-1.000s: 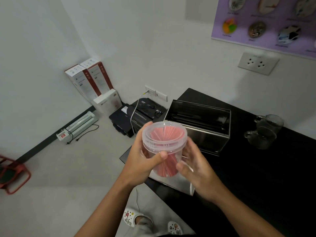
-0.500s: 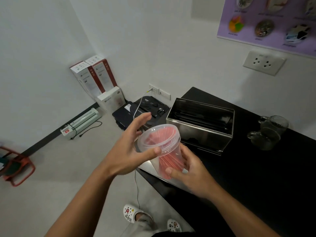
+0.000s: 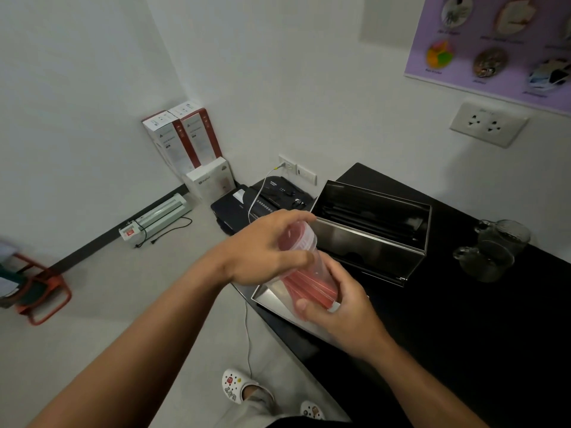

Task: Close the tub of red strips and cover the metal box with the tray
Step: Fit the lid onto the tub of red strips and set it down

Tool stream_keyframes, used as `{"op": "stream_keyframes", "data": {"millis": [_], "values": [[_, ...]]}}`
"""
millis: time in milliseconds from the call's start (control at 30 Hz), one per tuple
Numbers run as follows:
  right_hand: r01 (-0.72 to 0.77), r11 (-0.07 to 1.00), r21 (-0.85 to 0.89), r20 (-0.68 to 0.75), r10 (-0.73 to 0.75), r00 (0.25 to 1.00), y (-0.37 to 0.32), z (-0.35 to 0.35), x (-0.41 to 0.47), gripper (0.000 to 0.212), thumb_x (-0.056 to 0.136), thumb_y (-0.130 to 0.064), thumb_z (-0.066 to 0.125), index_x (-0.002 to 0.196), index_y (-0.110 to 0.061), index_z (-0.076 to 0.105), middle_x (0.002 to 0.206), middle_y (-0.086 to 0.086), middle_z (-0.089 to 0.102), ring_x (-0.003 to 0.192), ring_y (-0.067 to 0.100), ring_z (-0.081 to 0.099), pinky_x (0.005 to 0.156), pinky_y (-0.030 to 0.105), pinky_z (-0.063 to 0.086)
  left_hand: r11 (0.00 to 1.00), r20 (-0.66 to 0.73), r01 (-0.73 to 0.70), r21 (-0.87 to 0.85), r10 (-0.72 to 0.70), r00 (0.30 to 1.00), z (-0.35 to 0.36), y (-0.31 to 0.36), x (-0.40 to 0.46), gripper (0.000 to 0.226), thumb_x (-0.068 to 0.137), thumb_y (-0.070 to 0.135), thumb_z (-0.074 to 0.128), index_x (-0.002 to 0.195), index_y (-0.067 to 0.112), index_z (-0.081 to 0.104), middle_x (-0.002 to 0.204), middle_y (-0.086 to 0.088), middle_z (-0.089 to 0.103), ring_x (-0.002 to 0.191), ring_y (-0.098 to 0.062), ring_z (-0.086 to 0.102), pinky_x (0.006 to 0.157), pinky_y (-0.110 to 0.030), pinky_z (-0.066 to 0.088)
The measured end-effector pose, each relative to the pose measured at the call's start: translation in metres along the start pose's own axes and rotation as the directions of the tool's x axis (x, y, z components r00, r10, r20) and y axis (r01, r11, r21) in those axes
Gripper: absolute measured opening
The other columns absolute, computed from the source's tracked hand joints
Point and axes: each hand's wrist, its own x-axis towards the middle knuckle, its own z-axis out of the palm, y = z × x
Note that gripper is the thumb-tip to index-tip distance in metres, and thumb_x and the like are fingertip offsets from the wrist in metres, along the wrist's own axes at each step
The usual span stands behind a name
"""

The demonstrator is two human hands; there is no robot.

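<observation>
Red strips fill the clear tub [image 3: 304, 267], which sits up in the air between both hands, tipped toward the left. The right hand [image 3: 346, 307] wraps around the bottom end to keep it steady. The left hand [image 3: 265, 251] cups over the top end, and I think it is pressing the lid on. Just under the tub lies the shiny tray [image 3: 272, 299], near the edge of the black tabletop [image 3: 463, 335]. The metal box [image 3: 370, 230] waits just behind, open on top.
</observation>
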Motion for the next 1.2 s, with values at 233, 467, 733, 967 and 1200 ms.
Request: {"op": "stream_keyframes", "data": {"millis": [233, 467, 733, 967, 1200], "values": [[0.046, 0.997, 0.068, -0.134, -0.036, 0.990, -0.003, 0.004, 0.000, 0.091, 0.074, -0.047, 0.087, 0.154, -0.029, 0.046, 0.142, -0.006, 0.062, 0.130, 0.016, 0.065, 0.101, 0.035, 0.059, 0.997, -0.143, -0.002, -0.077, -0.009, 0.990, 0.005, 0.009, -0.002, 0.080, 0.074, 0.069, 0.058, 0.146, 0.036, 0.051, 0.133, 0.009, 0.056, 0.121, -0.012, 0.058, 0.105, -0.045, 0.054], [-0.023, 0.936, 0.350, -0.158, 0.083, 0.984, -0.014, -0.003, 0.011, 0.093, 0.073, -0.063, 0.085, 0.151, -0.027, 0.048, 0.136, 0.008, 0.072, 0.121, 0.025, 0.073, 0.099, 0.038, 0.060, 0.974, -0.169, -0.183, -0.133, 0.159, 0.973, -0.001, 0.012, -0.007, 0.060, 0.085, 0.050, 0.066, 0.139, 0.024, 0.059, 0.119, 0.009, 0.057, 0.105, -0.009, 0.060, 0.088, -0.024, 0.050], [-0.140, 0.827, 0.544, -0.038, 0.191, 0.981, -0.022, -0.011, 0.024, 0.065, 0.101, -0.049, 0.046, 0.151, -0.009, 0.056, 0.142, 0.029, 0.064, 0.132, 0.048, 0.061, 0.111, 0.063, 0.047, 0.948, -0.246, -0.315, -0.040, 0.297, 0.923, 0.006, 0.016, -0.007, 0.065, 0.088, 0.045, 0.068, 0.145, 0.016, 0.056, 0.133, -0.003, 0.056, 0.120, -0.019, 0.058, 0.098, -0.036, 0.052], [-0.055, 0.841, 0.539, -0.156, 0.164, 0.974, -0.030, -0.007, 0.025, 0.076, 0.097, -0.069, 0.050, 0.150, -0.015, 0.056, 0.140, 0.023, 0.067, 0.129, 0.047, 0.064, 0.102, 0.065, 0.052, 0.992, -0.339, -0.121, 0.046, 0.130, 0.932, 0.009, 0.024, -0.011, 0.075, 0.085, 0.066, 0.058, 0.152, 0.035, 0.047, 0.146, 0.014, 0.051, 0.132, -0.001, 0.051, 0.103, -0.014, 0.040], [0.012, 0.920, 0.392, -0.161, 0.056, 0.985, -0.039, -0.003, 0.023, 0.086, 0.085, -0.079, 0.063, 0.143, -0.015, 0.059, 0.131, 0.013, 0.073, 0.121, 0.032, 0.072, 0.106, 0.051, 0.056, 0.991, -0.225, -0.042, -0.126, 0.013, 0.974, -0.011, 0.026, -0.011, 0.086, 0.083, 0.069, 0.059, 0.160, 0.038, 0.039, 0.154, 0.013, 0.049, 0.140, -0.002, 0.049, 0.116, -0.030, 0.044]]}}
